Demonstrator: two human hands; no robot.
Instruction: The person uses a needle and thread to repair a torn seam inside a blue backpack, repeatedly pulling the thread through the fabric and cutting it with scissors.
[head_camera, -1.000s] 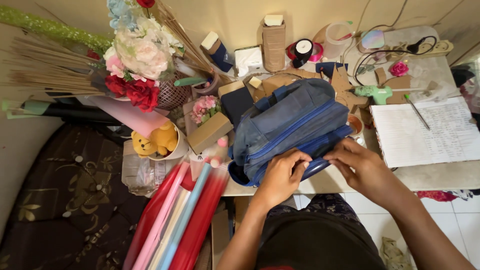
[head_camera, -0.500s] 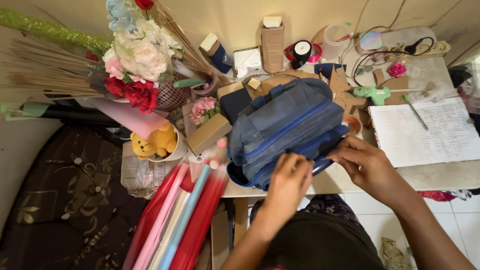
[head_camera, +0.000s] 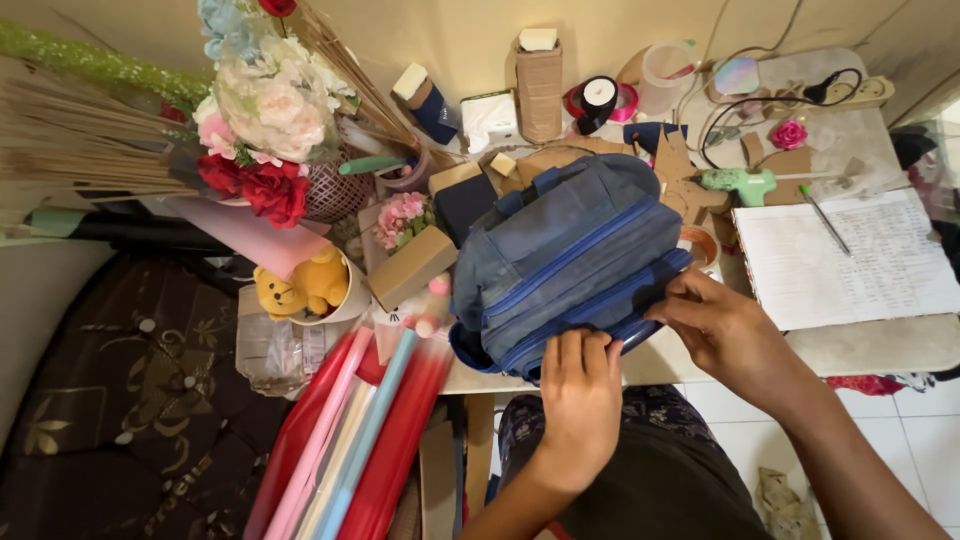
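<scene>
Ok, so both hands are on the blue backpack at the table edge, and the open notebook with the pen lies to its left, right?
Not quite. In the head view both hands are on the blue backpack, but the open notebook with the pen lies to its right.

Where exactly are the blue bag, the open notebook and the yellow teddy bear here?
blue bag (head_camera: 570, 255), head view, on the middle of its front panel.
open notebook (head_camera: 850, 265), head view, on the written page.
yellow teddy bear (head_camera: 300, 285), head view, on its body inside the white cup.
</scene>
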